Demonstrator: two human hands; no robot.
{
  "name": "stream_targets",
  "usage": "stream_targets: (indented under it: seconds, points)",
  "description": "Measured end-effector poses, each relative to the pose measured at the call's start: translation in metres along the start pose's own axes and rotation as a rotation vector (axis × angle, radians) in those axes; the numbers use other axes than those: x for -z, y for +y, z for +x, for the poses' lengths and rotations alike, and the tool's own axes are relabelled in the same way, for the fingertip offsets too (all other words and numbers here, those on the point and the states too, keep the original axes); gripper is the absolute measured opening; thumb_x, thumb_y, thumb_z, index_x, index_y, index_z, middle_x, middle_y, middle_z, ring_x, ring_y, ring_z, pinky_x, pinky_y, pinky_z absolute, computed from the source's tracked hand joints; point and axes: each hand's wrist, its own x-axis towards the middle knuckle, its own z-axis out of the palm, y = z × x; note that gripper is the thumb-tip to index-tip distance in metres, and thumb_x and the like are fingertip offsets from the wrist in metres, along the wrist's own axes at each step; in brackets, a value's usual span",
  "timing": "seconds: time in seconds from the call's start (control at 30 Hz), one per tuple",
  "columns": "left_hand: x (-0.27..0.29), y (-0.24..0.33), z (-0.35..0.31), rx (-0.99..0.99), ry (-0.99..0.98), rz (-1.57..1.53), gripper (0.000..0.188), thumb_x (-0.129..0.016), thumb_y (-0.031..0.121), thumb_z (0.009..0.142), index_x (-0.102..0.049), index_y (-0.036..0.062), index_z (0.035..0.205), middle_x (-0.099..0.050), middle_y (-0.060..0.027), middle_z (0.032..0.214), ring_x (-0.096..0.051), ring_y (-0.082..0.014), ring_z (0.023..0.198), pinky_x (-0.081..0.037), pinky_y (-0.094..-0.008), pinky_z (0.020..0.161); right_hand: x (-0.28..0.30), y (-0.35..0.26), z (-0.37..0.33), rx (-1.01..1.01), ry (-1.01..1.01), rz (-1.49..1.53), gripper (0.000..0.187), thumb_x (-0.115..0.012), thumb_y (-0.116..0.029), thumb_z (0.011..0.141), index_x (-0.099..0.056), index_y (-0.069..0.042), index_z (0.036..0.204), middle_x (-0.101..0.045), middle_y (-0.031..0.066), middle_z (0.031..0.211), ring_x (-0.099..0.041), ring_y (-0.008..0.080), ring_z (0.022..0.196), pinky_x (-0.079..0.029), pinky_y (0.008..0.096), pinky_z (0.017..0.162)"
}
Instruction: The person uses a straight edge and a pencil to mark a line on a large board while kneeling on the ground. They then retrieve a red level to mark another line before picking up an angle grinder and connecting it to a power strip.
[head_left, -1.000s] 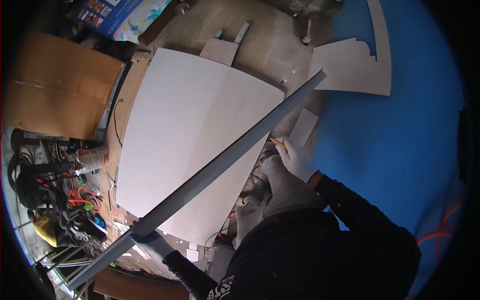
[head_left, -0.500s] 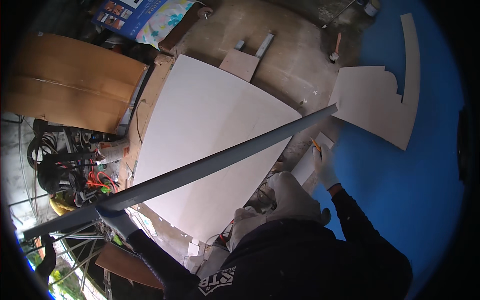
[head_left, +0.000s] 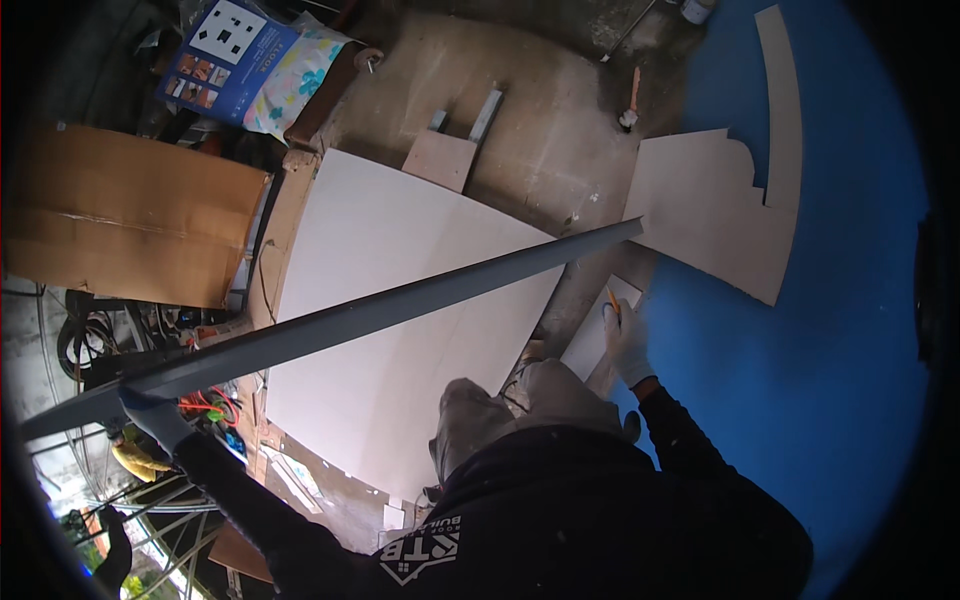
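Note:
A long dark grey metal channel [head_left: 400,305] runs slantwise over a large pale sheet [head_left: 400,400], from the far left to the right middle. My left hand [head_left: 158,420], in a grey glove, is closed around its near edge close to the left end. The far end overlaps the corner of a pale cut board [head_left: 710,195]. My right hand [head_left: 628,348], gloved too, holds an orange pencil [head_left: 614,298] pointing away from me, above a narrow white offcut [head_left: 592,335].
A blue surface [head_left: 830,330] spreads at the right under the cut board. Brown cardboard [head_left: 130,215] lies at the left, with tangled cables and tools [head_left: 90,345] below it. A wooden piece with metal strips [head_left: 440,160] and an orange-handled tool [head_left: 632,100] lie on the floor beyond.
The view has shifted, so most things sit farther left. My left hand and the channel's left end have swung away from me, making its slant flatter. My right hand still holds the pencil.

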Motion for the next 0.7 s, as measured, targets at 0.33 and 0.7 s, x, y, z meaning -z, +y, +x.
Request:
stream_targets:
  seconds: [0.33, 0.7]
  points:
    - [0.006, 0.085, 0.204, 0.047, -0.136, -0.506, 0.049, -0.045, 0.036, 0.111, -0.064, -0.0008, 0.137, -0.07, -0.013, 0.128, -0.067, -0.0284, 0.118, -0.052, -0.0439, 0.106, 0.012, -0.085, 0.063, 0.187, 0.189, 0.024, 0.033, -0.072, -0.035, 0.098, -0.065, -0.006, 0.111, -0.067, 0.0162, 0.081, -0.067, 0.0382, 0.073, -0.051, 0.0476, 0.067]
    - [0.007, 0.073, 0.291, -0.117, -0.162, -0.589, 0.049, -0.056, 0.028, 0.107, -0.054, 0.0044, 0.15, -0.065, -0.0153, 0.137, -0.067, -0.0301, 0.118, -0.058, -0.0439, 0.098, 0.056, -0.158, 0.189, 0.048, 0.082, 0.453, 0.028, -0.065, -0.027, 0.105, -0.067, 0.002, 0.102, -0.06, 0.0095, 0.073, -0.057, 0.0175, 0.067, -0.046, 0.0387, 0.064]
